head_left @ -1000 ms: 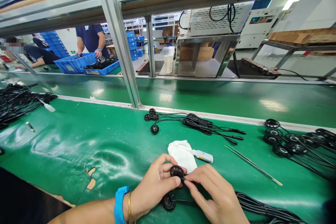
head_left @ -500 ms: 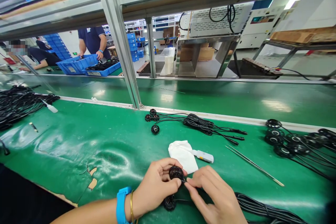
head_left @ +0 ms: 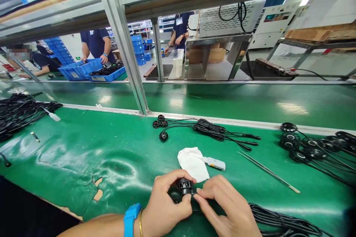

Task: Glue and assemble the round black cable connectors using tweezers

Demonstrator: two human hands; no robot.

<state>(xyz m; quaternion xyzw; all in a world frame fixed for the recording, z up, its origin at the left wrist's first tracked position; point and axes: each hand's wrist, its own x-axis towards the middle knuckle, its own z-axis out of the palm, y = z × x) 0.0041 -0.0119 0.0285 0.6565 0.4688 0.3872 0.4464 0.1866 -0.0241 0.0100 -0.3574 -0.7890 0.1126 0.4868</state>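
Note:
Between the thumb and index finger of my left hand (head_left: pixel 169 202) is a round black camera-like unit (head_left: pixel 185 186), tilted with its edge toward me. My right hand (head_left: pixel 226 205) pinches at the right side of this unit, where its thin black cable (head_left: pixel 194 192) comes out. Just beyond my fingers lie a white cloth (head_left: pixel 193 163) and a small white bottle (head_left: pixel 215 163) with a narrow nozzle. A coiled bundle of black cable (head_left: pixel 280 218) is beside my right hand, partly hidden by it.
Tweezers (head_left: pixel 269 172) lie to the right. Several cabled round units (head_left: pixel 163 136) rest by the back edge, with another cluster (head_left: pixel 299 155) at far right. A cable heap (head_left: pixel 19 114) lies left. A metal post (head_left: pixel 122 44) rises behind; people stand beyond near blue bins (head_left: pixel 80 70).
My left hand has turned the round unit from face-up to edge-on. A second unit under my left hand is now out of sight. Another person has appeared in the background.

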